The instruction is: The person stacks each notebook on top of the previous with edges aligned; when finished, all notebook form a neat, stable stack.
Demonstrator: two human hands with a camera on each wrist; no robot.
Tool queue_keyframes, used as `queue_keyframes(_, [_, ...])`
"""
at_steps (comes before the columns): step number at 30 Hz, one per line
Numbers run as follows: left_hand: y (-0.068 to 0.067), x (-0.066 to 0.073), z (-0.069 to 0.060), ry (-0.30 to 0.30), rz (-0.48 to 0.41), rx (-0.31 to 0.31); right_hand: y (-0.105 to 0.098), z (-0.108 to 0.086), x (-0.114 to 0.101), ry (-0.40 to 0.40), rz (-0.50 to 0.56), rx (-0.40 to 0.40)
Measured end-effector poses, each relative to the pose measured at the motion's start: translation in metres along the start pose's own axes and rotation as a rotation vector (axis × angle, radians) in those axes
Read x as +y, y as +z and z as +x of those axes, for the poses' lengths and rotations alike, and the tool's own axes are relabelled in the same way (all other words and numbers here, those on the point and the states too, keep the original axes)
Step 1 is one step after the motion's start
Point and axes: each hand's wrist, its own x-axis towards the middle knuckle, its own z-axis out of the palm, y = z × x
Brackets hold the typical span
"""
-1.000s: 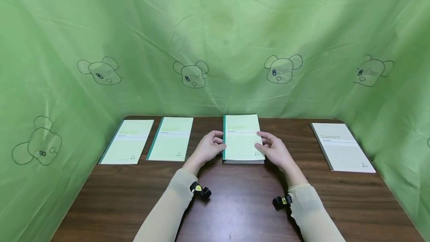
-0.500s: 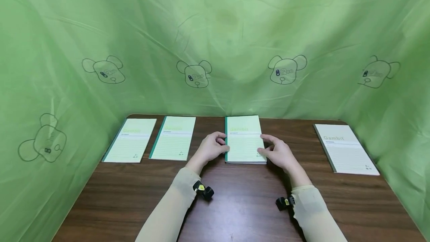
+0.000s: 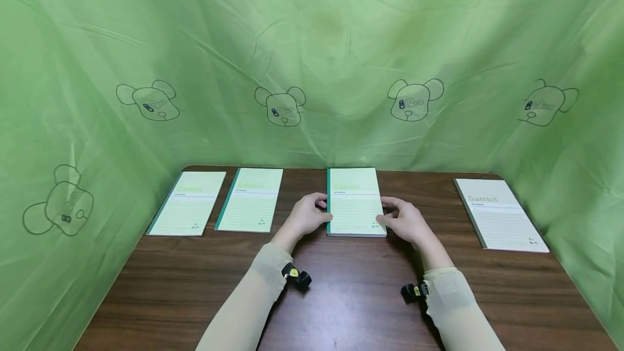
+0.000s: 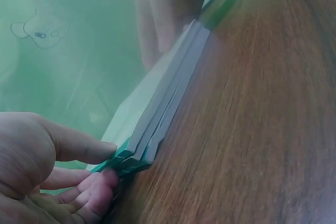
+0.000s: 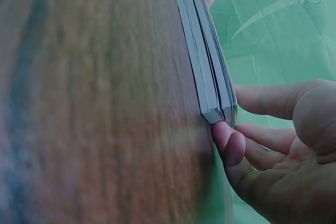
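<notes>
A stack of notebooks [image 3: 355, 207] lies at the table's far middle, its top cover pale green with a teal spine. My left hand [image 3: 307, 215] grips the spine side, thumb on the top notebook's edge and fingers curled against the spines [image 4: 128, 163]. On the opposite side my right hand [image 3: 402, 221] holds the edge, its thumb on the cover and its fingertips against the page edges [image 5: 210, 85]. In the wrist views the stacked notebooks lie nearly flush, with thin gaps between them. How far the fingers reach under the top notebook is hidden.
Two green-covered notebooks, the outer one [image 3: 186, 205] and the inner one [image 3: 249, 200], lie to the left. A whitish notebook [image 3: 502, 215] with a grey spine lies at the right. Green cloth [image 3: 341, 42] hangs behind the brown wooden table [image 3: 341, 297].
The top notebook has come down onto the ones below, so less of the stack's front edge shows. Both hands stay at its sides. The head view has shifted slightly.
</notes>
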Motion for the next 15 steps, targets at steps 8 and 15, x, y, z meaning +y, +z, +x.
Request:
queue_keyframes(8, [-0.001, 0.004, -0.001, -0.005, 0.02, -0.01, -0.003, -0.001, -0.001, -0.017, -0.017, -0.026])
queue_keyframes(15, [-0.003, 0.012, -0.003, -0.035, 0.037, -0.014, -0.009, -0.008, -0.007, -0.023, -0.007, -0.092])
